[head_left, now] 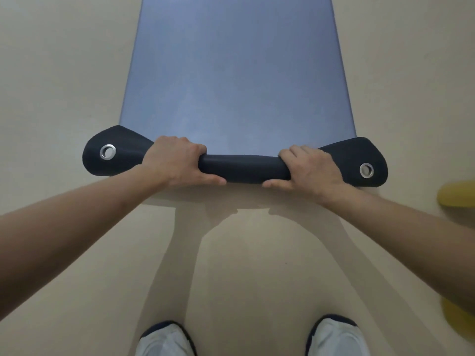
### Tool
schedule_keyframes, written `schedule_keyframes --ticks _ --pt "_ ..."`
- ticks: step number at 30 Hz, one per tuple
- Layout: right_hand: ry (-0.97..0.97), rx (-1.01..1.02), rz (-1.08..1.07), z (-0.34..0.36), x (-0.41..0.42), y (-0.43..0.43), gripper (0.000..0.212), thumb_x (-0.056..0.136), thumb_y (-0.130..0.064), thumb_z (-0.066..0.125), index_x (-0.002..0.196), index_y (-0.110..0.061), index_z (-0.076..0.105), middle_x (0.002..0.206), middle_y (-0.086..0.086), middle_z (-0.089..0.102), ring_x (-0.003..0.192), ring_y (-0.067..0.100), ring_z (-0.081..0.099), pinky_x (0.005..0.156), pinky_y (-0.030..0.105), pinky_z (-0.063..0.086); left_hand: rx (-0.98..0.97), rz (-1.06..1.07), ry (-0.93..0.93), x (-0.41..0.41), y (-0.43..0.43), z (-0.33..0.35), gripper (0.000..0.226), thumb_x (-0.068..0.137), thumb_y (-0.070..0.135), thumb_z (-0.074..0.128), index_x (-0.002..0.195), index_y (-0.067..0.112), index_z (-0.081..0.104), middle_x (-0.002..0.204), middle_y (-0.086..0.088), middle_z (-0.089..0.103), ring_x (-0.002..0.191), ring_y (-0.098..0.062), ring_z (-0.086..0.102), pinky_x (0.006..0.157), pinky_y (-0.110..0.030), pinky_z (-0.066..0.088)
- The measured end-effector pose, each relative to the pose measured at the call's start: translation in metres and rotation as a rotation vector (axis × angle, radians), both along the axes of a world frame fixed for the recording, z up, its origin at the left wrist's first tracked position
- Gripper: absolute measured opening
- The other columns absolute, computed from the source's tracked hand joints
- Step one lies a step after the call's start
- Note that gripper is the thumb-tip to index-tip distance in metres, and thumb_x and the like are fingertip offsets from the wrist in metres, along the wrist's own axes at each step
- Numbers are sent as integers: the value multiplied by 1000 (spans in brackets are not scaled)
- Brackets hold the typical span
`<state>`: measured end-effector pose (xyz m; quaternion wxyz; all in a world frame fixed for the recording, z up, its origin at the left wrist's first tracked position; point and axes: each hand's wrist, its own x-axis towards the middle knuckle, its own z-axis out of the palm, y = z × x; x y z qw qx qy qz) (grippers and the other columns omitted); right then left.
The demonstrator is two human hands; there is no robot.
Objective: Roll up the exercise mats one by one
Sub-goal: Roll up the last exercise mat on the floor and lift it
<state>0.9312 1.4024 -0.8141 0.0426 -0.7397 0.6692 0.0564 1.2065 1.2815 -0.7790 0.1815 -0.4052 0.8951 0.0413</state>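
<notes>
A blue exercise mat [236, 73] lies flat on the floor and stretches away from me. Its near end is curled over into a short dark roll [244, 167], showing the dark underside. My left hand [177, 161] grips the roll left of the middle, and my right hand [308, 170] grips it right of the middle. Both corners flare out flat past my hands. A metal eyelet [108, 152] sits in the left corner and another eyelet [366, 170] in the right corner.
The beige floor [51, 73] surrounds the mat on both sides. My two white shoes [164, 340] stand at the bottom edge. A yellow object [457, 194] lies at the right edge, with another yellow object [460, 317] lower down.
</notes>
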Motion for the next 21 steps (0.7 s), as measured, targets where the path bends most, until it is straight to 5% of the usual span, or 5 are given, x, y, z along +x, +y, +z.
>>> schedule_keyframes --ticks 5,10,16,21 --pt "-193 162 -21 36 0 -7 67 78 -90 43 85 -24 51 72 -4 55 72 23 56 66 37 40 149 63 69 8 -3 18 82 58 105 44 69 24 56 65 0 59 65 -18 57 62 -34 44" --pt "-365 410 -35 52 0 -4 78 68 -94 40 79 -19 60 71 1 62 70 20 60 61 35 42 449 204 120 17 7 20 104 43 105 52 80 10 72 71 -11 70 71 -28 68 63 -37 47" --pt "-571 799 -123 49 6 9 65 80 -80 56 76 -16 67 59 -10 64 56 9 61 62 26 40 920 367 52 31 28 15 77 58 87 72 93 19 80 86 5 80 83 -17 76 86 -38 59" --pt "-563 816 -131 29 14 13 67 73 -86 58 82 -22 75 73 -13 75 69 4 71 71 28 49 468 174 67 42 63 8 96 57 105 38 96 24 69 84 2 71 82 -19 67 75 -42 54"
